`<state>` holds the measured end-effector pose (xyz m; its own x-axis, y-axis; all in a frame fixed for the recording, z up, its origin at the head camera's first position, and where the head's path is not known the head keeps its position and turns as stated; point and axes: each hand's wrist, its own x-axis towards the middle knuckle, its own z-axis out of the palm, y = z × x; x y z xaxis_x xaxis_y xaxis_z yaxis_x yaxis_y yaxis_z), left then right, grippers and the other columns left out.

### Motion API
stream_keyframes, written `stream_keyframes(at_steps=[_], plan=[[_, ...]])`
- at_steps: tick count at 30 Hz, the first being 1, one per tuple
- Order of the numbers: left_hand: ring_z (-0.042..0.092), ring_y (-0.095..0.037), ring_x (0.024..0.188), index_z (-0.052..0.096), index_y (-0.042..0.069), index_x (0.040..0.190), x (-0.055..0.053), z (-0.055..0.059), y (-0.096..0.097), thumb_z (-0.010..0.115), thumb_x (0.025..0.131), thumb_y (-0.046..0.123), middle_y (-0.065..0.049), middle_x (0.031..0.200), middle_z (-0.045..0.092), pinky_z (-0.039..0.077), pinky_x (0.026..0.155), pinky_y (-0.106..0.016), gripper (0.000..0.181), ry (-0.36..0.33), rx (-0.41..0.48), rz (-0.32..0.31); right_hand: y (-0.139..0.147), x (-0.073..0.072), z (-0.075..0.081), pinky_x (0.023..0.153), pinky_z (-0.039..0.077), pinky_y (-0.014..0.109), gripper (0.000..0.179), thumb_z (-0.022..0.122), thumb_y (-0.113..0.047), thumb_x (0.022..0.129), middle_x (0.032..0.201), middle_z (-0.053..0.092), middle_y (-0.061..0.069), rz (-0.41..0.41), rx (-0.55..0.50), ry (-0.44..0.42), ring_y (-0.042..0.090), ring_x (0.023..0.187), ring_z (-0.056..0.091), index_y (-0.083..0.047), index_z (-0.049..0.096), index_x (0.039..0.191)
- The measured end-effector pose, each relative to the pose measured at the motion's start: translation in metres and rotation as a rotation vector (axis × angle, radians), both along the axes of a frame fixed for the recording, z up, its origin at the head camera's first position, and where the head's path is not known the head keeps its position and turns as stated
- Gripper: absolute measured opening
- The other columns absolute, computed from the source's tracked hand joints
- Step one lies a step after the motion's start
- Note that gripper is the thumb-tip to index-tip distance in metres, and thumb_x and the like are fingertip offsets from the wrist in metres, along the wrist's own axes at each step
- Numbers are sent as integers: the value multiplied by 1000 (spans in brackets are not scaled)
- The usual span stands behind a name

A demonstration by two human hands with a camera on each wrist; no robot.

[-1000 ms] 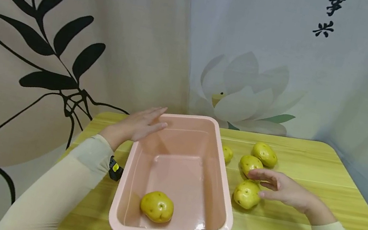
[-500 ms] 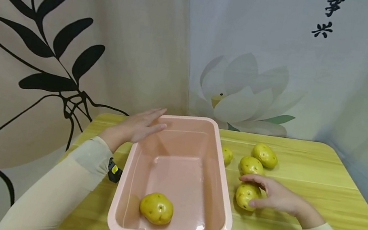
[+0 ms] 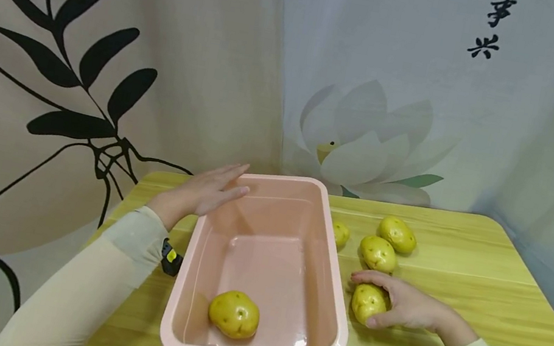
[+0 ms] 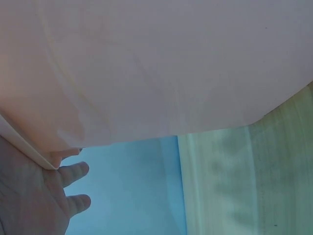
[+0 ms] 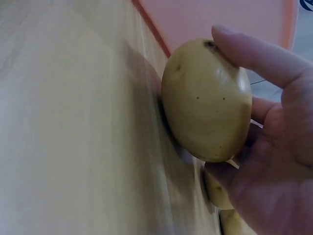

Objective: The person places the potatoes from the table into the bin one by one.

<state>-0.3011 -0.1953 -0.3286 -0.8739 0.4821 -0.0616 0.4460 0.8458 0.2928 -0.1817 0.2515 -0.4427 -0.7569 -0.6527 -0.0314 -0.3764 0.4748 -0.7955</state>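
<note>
A pink plastic basin [image 3: 271, 271] stands on the wooden table with one yellow potato [image 3: 234, 314] lying inside it. My left hand [image 3: 202, 192] rests on the basin's far left corner, fingers stretched along the rim. In the left wrist view, that hand [image 4: 36, 191] touches the rim beside the basin's outer wall [image 4: 161, 73]. To the right of the basin, my right hand [image 3: 406, 307] holds another potato [image 3: 368, 302] between thumb and fingers. The right wrist view shows this potato [image 5: 208, 103] close up, with the thumb across one end.
Behind the held potato lie two more potatoes, a nearer one [image 3: 378, 253] and a farther one [image 3: 397, 234]. Another potato [image 3: 340, 234] is partly hidden by the basin's right wall. A printed curtain [image 3: 209, 50] hangs behind the wooden table [image 3: 501, 287].
My right hand has moved left and nearer to me, and its thumb and fingers have come around the front potato. My left hand stays on the basin's rim.
</note>
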Motion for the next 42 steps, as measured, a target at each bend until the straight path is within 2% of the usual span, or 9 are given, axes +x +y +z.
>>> stream_keyframes(at_steps=[7,11,17,23,33,37,42], plan=[[11,-29,146,9,29,156,0,-1,1,23,94,70,-2,161,11,13,114,-56,76,2,3,-1,-1,-1,-4,103,32,24,81,82,-31,76,142,46,3,-6,20,-4,17,127,43,-9,43,143],[11,-28,146,10,27,156,0,0,2,23,94,70,-2,161,11,13,114,-55,76,2,8,-6,-1,-2,-6,102,34,25,80,81,-30,77,142,47,6,4,27,3,20,127,44,-7,41,143],[11,-29,146,10,27,156,2,1,3,24,95,69,-2,161,11,13,114,-56,75,-1,10,-2,-2,-3,-7,93,42,26,72,80,-31,79,135,51,10,-18,43,23,20,116,50,-6,46,138],[11,-29,146,11,27,156,3,1,3,25,95,68,-2,161,12,13,114,-57,74,-7,15,2,-11,0,-8,81,48,28,65,78,-44,78,119,58,0,-90,105,115,13,98,57,-10,54,127],[11,-29,146,11,27,156,3,2,3,26,96,66,-2,161,12,13,114,-56,73,-1,19,0,-21,3,-10,78,50,29,48,70,-52,83,111,62,-10,-90,145,300,6,94,58,-19,63,117],[11,-28,146,11,28,156,3,3,4,26,96,67,-1,161,13,13,114,-56,73,5,22,-1,-23,3,-11,86,50,36,55,67,-60,81,116,62,-9,-102,209,365,9,104,57,-19,64,118],[11,-30,146,10,28,156,4,2,3,25,96,67,-2,161,12,13,113,-57,74,2,21,2,-24,4,-11,92,47,44,73,75,-64,69,119,60,-6,-81,252,363,16,110,55,-17,61,122]])
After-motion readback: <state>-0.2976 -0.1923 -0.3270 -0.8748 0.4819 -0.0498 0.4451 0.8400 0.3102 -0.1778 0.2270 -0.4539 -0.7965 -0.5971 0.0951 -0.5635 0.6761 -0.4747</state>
